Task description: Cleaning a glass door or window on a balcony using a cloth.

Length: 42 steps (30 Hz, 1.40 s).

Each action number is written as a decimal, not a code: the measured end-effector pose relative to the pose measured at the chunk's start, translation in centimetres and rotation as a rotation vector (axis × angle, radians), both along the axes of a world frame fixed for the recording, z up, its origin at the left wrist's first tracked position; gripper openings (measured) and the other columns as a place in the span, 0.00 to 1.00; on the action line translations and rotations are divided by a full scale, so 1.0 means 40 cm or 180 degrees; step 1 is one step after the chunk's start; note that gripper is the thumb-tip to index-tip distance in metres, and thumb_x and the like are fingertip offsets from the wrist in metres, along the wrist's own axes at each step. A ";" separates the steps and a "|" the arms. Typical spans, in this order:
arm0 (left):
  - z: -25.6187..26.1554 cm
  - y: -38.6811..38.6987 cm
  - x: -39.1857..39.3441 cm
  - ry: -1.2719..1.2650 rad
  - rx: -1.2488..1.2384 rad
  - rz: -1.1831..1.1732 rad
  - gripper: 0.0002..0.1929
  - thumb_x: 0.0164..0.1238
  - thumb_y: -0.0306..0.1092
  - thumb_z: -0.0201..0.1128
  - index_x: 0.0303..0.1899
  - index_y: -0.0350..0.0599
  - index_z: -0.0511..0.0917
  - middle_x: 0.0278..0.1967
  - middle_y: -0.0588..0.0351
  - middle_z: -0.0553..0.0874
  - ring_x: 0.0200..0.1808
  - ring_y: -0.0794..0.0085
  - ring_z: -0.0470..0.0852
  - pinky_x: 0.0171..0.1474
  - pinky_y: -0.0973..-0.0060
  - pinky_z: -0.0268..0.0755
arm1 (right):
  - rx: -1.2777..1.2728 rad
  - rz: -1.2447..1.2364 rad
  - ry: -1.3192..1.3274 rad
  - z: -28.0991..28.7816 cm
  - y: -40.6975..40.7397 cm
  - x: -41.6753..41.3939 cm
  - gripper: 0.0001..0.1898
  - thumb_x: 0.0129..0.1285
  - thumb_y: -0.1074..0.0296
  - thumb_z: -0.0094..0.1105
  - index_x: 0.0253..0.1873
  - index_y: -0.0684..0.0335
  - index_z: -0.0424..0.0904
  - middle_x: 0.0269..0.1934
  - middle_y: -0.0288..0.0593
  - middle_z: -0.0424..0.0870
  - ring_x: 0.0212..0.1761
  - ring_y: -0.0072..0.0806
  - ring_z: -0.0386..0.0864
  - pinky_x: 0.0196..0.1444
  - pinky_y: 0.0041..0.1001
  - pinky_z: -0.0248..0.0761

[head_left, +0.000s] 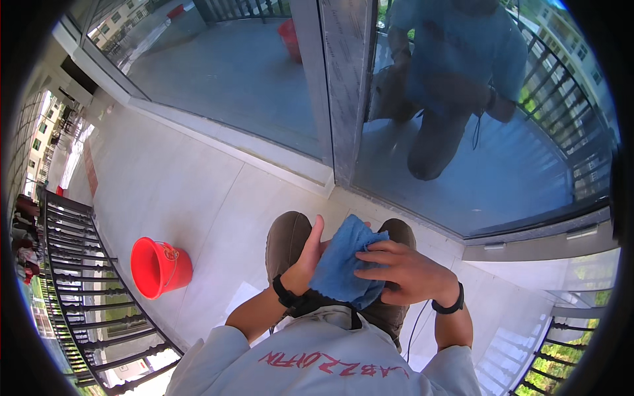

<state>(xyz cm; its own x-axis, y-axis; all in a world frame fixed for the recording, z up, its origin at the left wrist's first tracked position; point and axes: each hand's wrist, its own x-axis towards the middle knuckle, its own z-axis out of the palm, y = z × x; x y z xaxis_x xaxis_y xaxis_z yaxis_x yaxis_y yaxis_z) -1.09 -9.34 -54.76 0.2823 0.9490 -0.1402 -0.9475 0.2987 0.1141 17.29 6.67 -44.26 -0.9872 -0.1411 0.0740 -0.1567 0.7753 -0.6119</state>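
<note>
A folded blue cloth (342,262) lies across my left hand (310,250), whose thumb points up beside it while most of its fingers are hidden underneath. My right hand (413,272) presses on the cloth's right side with its fingers spread. Both hands are above my bent knees, close to my body. Ahead of them stands a large glass pane (446,163) that reflects a crouching person and a railing.
To the left a red plastic bucket (161,267) with a wire handle stands on the tiled floor (228,237). Black metal railings (99,317) run along the left and lower right. A metal door frame (342,99) divides the glass panes. A thin dark cable (413,326) hangs near my right knee.
</note>
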 end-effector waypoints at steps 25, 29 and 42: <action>0.149 0.197 -0.244 0.6187 0.0365 0.2948 0.25 0.67 0.39 0.72 0.61 0.42 0.77 0.49 0.49 0.86 0.54 0.61 0.83 0.58 0.63 0.72 | -0.3300 -0.2408 0.4709 0.153 0.153 0.402 0.30 0.78 0.52 0.50 0.76 0.63 0.62 0.73 0.49 0.71 0.73 0.46 0.70 0.75 0.48 0.60; 0.319 0.250 -0.325 0.6401 0.0525 0.3362 0.27 0.66 0.40 0.73 0.63 0.44 0.75 0.50 0.50 0.86 0.54 0.63 0.83 0.59 0.63 0.72 | -0.1544 -0.2550 0.5632 0.415 0.334 0.510 0.35 0.78 0.52 0.52 0.82 0.54 0.52 0.77 0.45 0.64 0.73 0.36 0.69 0.71 0.38 0.64; 0.851 0.283 -0.316 0.7355 0.1806 0.5509 0.32 0.64 0.42 0.73 0.65 0.38 0.73 0.59 0.43 0.81 0.62 0.52 0.79 0.65 0.60 0.70 | 0.4089 -0.4281 0.3680 0.764 0.523 0.315 0.45 0.73 0.41 0.54 0.83 0.63 0.48 0.84 0.50 0.48 0.83 0.57 0.47 0.80 0.58 0.36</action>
<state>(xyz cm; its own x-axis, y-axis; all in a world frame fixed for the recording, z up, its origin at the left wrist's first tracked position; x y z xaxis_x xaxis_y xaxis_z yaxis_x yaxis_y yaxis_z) -13.73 1.97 -20.73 -0.1352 0.2236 0.9653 0.9571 -0.2226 0.1856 29.89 27.61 -13.69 -0.1140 -0.0429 0.9926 0.8582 0.4990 0.1202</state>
